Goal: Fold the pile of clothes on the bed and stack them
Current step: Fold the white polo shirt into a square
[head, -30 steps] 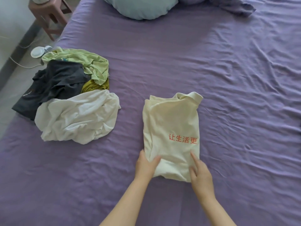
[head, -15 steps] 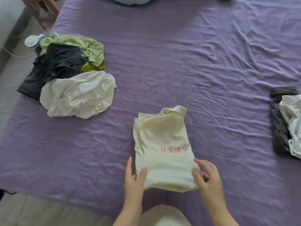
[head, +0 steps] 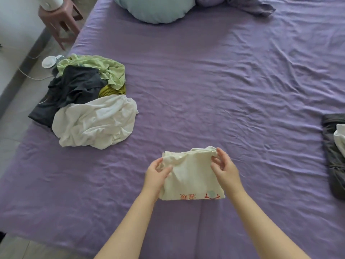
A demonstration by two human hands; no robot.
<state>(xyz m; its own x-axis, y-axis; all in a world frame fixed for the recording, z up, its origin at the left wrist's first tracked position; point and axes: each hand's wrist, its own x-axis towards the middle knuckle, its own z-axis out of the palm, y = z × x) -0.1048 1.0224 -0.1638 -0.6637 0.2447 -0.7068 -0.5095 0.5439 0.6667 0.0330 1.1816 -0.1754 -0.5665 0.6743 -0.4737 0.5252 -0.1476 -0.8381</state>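
Purple bed (head: 224, 90): my left hand (head: 156, 174) and right hand (head: 225, 168) pinch the soft, light cream shirt (head: 190, 176) at its far corners.

Red printed characters are seen upside down along the near edge of the cream T-shirt (head: 190, 176); none can be read.

A single wide-angle camera on the person's head looks forward and steeply down across the purple bed (head: 205, 81), from its near edge toward the blue pillow (head: 155, 10) at the top of the frame. Both forearms enter from the bottom edge, close to the lens. At left the view takes in the floor (head: 11, 128) and a pink stool (head: 59, 21).
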